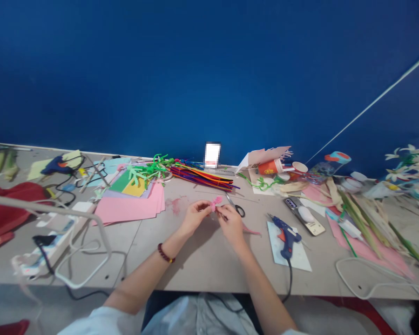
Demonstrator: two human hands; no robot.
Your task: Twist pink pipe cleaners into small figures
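Pinching a small, bright-pink fuzzy piece (215, 203) with their fingertips, the left hand (196, 215) and the right hand (232, 225) are meeting in the head view over a grey table (192, 274), near long, fuzzy multicoloured stems (202, 178). Black-handled metal scissors (234, 205) are lying just beyond the right hand; a dark-blue glue gun (289, 238) is resting on pale-blue card (302, 261).

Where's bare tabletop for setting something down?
Free: tabletop between left forearm and right forearm; between left forearm and pink sheets; narrowly, between right forearm and the sheet under the glue gun. Crowded: back, by pipe cleaners; far right, by leaves; left, by power strip.
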